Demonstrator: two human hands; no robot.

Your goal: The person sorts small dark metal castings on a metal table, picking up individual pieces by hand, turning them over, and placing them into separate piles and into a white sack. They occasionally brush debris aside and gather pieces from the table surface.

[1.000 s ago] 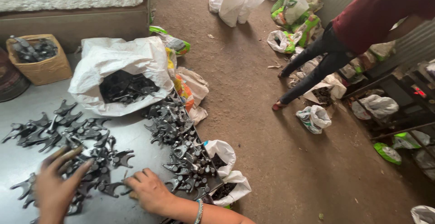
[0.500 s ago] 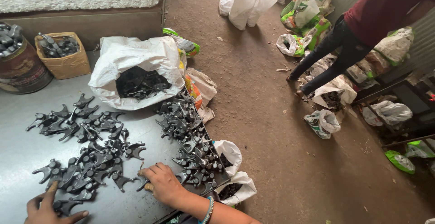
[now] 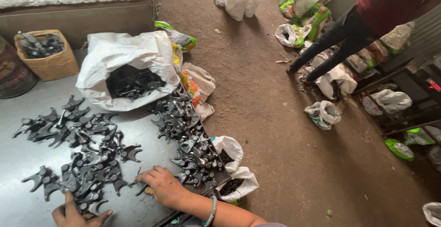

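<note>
**Hands among the forked parts**

Since half a second ago your view has drifted, so the grey metal tabletop fills less of it. Your right hand lies palm down, fingers curled onto the dark forked metal castings; whether it grips one you cannot tell. Your left hand, fingers spread, touches the near end of that pile. Beyond the right hand, an open white plastic sack holds more dark parts. Well to its right, another person's dark-trousered legs stand on the dirt floor.

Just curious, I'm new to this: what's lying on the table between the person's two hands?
In the head view, dark forked metal parts lie heaped on the grey table between the left hand and the right hand.
</note>
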